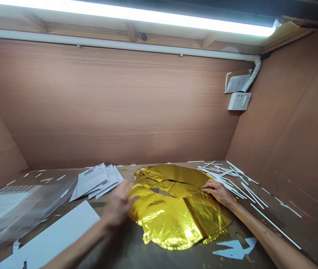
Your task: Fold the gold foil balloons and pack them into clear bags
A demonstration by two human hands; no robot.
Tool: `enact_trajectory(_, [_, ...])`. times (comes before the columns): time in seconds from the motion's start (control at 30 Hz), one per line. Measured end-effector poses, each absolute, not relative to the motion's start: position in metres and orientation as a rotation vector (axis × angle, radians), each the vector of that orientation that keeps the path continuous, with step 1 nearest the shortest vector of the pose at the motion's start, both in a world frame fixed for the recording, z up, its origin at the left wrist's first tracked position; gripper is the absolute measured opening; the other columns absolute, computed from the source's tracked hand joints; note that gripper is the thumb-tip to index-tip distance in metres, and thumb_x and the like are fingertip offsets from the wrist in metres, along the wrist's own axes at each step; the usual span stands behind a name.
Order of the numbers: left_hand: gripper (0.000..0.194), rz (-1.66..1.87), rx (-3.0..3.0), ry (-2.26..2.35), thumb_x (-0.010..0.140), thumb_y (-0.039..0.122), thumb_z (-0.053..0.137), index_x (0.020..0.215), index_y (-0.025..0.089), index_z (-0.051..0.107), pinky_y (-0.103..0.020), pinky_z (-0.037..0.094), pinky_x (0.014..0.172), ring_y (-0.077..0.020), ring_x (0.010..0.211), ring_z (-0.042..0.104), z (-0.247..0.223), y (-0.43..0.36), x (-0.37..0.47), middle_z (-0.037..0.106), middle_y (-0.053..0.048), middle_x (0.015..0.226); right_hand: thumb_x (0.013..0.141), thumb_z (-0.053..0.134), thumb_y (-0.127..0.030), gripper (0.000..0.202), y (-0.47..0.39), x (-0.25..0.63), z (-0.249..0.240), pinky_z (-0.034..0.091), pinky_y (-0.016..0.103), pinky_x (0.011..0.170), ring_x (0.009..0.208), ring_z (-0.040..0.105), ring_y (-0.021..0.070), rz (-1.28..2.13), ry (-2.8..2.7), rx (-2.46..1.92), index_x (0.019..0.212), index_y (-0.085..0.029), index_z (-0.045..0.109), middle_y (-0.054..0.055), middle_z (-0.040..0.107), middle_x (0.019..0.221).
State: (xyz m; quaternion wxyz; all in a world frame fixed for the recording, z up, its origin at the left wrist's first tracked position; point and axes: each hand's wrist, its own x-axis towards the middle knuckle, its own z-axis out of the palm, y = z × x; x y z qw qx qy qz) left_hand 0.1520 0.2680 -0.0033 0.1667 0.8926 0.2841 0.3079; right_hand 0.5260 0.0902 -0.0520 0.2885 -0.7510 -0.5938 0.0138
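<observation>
Flat gold foil balloons (170,220), deflated and shiny, lie in an overlapping, folded pile on the brown table in front of me. At the pile's upper right edge, the fingers of my right hand (217,191) are pinched together on the foil. My left hand (119,201) is beside the pile's left edge, smeared by motion. Its fingers are too blurred to show whether they touch or hold the foil.
Printed paper sheets (97,181) lie behind my left hand. A white board (55,239) and clear plastic bags (36,209) are at left. Thin white sticks (243,183) are scattered at right. A cut white scrap (236,248) is near my right forearm. Wooden walls (119,108) enclose the table.
</observation>
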Motion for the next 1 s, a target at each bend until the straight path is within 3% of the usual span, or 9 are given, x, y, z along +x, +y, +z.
enact_trajectory(0.1, [0.064,0.336,2.795,0.237,0.073,0.058,0.043,0.126,0.022,0.037,-0.052,0.015,0.100,-0.0318,0.125,0.021,-0.026,0.193,0.198,0.029,-0.012,0.135,0.077,0.043,-0.029,0.023,0.094,0.512,-0.053,0.040,0.030,0.071,0.072,0.052,0.0161,-0.017,-1.560,-2.042,0.068,-0.016,0.060,0.003,0.055,0.070])
enact_trajectory(0.17, [0.076,0.190,2.810,0.069,0.071,0.064,0.038,0.133,0.022,0.023,-0.055,0.008,0.099,-0.0325,0.127,0.012,-0.031,0.167,0.213,0.020,-0.013,0.139,0.079,0.040,-0.029,0.024,0.094,0.505,-0.052,0.039,0.032,0.072,0.074,0.051,0.0173,-0.034,-1.559,-2.075,0.070,-0.016,0.059,0.004,0.055,0.071])
enact_trajectory(0.27, [0.079,0.087,2.837,0.023,0.070,0.068,0.033,0.134,0.022,0.020,-0.059,0.003,0.097,-0.0339,0.127,0.009,-0.024,0.176,0.211,0.019,-0.013,0.139,0.075,0.047,-0.036,0.026,0.087,0.500,-0.047,0.037,0.033,0.080,0.088,0.049,0.0191,-0.007,-1.600,-2.101,0.088,-0.018,0.061,0.006,0.057,0.089])
enact_trajectory(0.33, [0.074,0.009,2.869,-0.009,0.071,0.067,0.032,0.132,0.026,0.023,-0.060,0.001,0.095,-0.0342,0.127,0.009,-0.017,0.202,0.199,0.020,-0.011,0.139,0.068,0.055,-0.043,0.040,0.078,0.501,-0.043,0.032,0.035,0.088,0.101,0.044,0.0223,0.026,-1.623,-2.117,0.102,-0.022,0.058,0.007,0.054,0.108])
enact_trajectory(0.43, [0.065,-0.068,2.893,0.007,0.074,0.063,0.034,0.131,0.033,0.025,-0.060,0.001,0.096,-0.0329,0.127,0.009,-0.010,0.242,0.179,0.020,-0.007,0.139,0.063,0.059,-0.048,0.048,0.066,0.501,-0.039,0.027,0.039,0.092,0.108,0.040,0.0262,0.077,-1.625,-2.135,0.106,-0.026,0.057,0.006,0.050,0.117])
enact_trajectory(0.57, [0.055,-0.058,2.908,0.140,0.077,0.059,0.034,0.126,0.035,0.033,-0.058,0.004,0.096,-0.0321,0.126,0.014,-0.008,0.268,0.170,0.024,-0.004,0.138,0.067,0.056,-0.038,0.032,0.063,0.491,-0.040,0.035,0.031,0.083,0.096,0.049,0.0212,0.107,-1.605,-2.088,0.096,-0.025,0.064,0.005,0.057,0.102])
enact_trajectory(0.67, [0.057,0.124,2.935,0.342,0.076,0.061,0.032,0.122,0.028,0.042,-0.056,0.011,0.097,-0.0321,0.125,0.021,-0.006,0.255,0.186,0.036,-0.008,0.133,0.070,0.052,-0.031,0.021,0.070,0.482,-0.044,0.040,0.025,0.070,0.078,0.055,0.0169,0.106,-1.541,-2.071,0.080,-0.021,0.067,0.004,0.060,0.081])
enact_trajectory(0.77, [0.070,0.281,2.932,0.341,0.074,0.065,0.031,0.127,0.019,0.035,-0.052,0.015,0.099,-0.0301,0.125,0.021,-0.008,0.221,0.216,0.037,-0.012,0.131,0.072,0.048,-0.027,0.019,0.079,0.476,-0.048,0.040,0.024,0.063,0.067,0.055,0.0153,0.064,-1.482,-2.068,0.066,-0.018,0.064,0.002,0.059,0.068])
enact_trajectory(1.0, [0.072,0.275,2.937,0.093,0.075,0.064,0.029,0.128,0.015,0.030,-0.055,0.008,0.098,-0.0316,0.126,0.017,-0.037,0.166,0.255,0.030,-0.015,0.135,0.071,0.046,-0.020,0.013,0.089,0.474,-0.054,0.037,0.029,0.068,0.070,0.050,0.0176,-0.100,-1.515,-2.041,0.059,-0.019,0.051,0.003,0.055,0.066])
